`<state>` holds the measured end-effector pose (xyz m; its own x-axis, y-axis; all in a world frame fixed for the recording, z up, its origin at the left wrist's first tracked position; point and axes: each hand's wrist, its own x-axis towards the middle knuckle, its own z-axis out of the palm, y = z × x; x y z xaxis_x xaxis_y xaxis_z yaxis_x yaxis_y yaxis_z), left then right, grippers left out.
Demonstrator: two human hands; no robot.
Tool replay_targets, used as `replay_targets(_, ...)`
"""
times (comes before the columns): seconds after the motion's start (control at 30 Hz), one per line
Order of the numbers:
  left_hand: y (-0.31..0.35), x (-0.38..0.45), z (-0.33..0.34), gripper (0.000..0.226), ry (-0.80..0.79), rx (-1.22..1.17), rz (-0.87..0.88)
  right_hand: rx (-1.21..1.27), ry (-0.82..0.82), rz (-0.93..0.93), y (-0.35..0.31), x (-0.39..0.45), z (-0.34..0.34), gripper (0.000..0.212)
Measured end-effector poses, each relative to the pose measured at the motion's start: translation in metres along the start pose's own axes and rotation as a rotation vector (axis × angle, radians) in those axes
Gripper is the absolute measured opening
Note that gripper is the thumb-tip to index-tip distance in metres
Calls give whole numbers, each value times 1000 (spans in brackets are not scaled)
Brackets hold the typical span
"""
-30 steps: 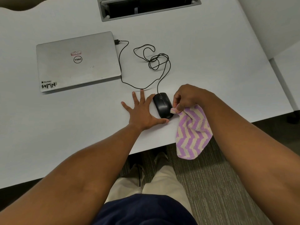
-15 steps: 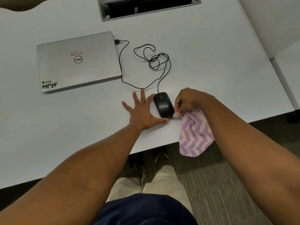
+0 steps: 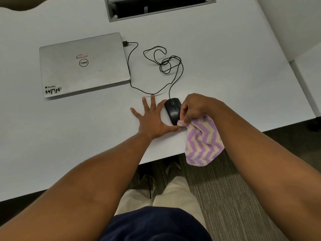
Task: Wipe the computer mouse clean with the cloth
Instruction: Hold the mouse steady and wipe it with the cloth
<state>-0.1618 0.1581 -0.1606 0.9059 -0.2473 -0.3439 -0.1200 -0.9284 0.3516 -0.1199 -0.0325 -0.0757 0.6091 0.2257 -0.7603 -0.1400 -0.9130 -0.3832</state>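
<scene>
Right hand (image 3: pixel 196 108) has slid a bit toward 6 o'clock along the mouse (image 3: pixel 172 110) since a second ago; cloth (image 3: pixel 203 143) corner now at the mouse's rear edge. Head view: right grip pinched tight on cloth, rest of cloth hanging off the surface (image 3: pixel 225 66) edge at 5 o'clock. Left hand (image 3: pixel 152 119) flat, fingers spread, thumb touching mouse's near end. Laptop (image 3: pixel 83 65) closed at 10 o'clock, cable (image 3: pixel 163 63) tangled at 12.
</scene>
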Motion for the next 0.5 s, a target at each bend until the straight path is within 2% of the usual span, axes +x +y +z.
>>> replay_targets(0.13, 0, 0, 0, 133, -14, 14, -8, -8, 3, 5, 0, -1, -6, 19)
replay_targets(0.5, 0, -1, -2, 129, -16, -13, 11, 35, 221, -155, -18, 6, -1, 13)
